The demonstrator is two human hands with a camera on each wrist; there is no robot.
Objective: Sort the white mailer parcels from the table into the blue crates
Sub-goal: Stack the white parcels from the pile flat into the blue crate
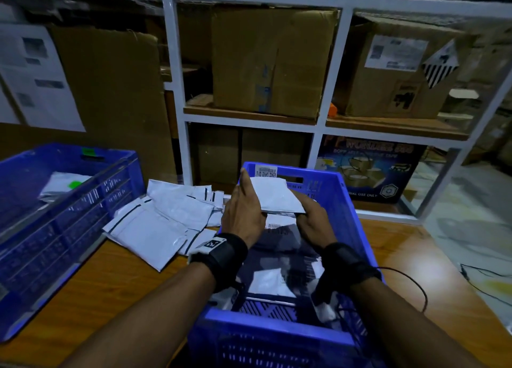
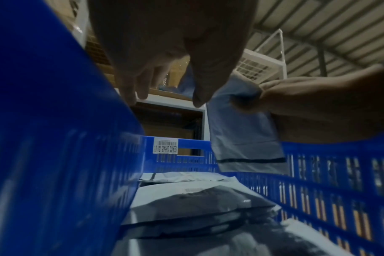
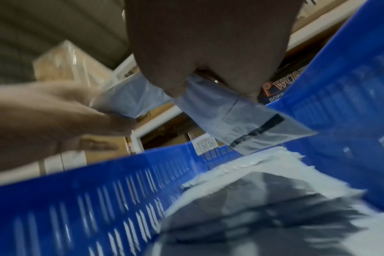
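Over the near blue crate [image 1: 357, 215] both hands hold up one white mailer [image 1: 277, 195]. My right hand [image 1: 307, 218] pinches its right lower corner, thumb on top [image 3: 210, 90]. My left hand [image 1: 243, 201] lies with straight fingers along the mailer's left edge; in the left wrist view its fingers [image 2: 140, 86] hang loose beside the mailer [image 2: 241, 129]. Inside this crate [image 2: 55, 155] lie several white and grey mailers [image 1: 277, 251]. A pile of white mailers [image 1: 155, 223] lies on the wooden table [image 1: 97, 290], left of the crate.
A second blue crate [image 1: 55, 229] stands at the left with a few parcels inside. White shelving [image 1: 321, 134] with cardboard boxes rises behind the table. A black cable [image 1: 415, 284] trails from my right wrist over the table's right part.
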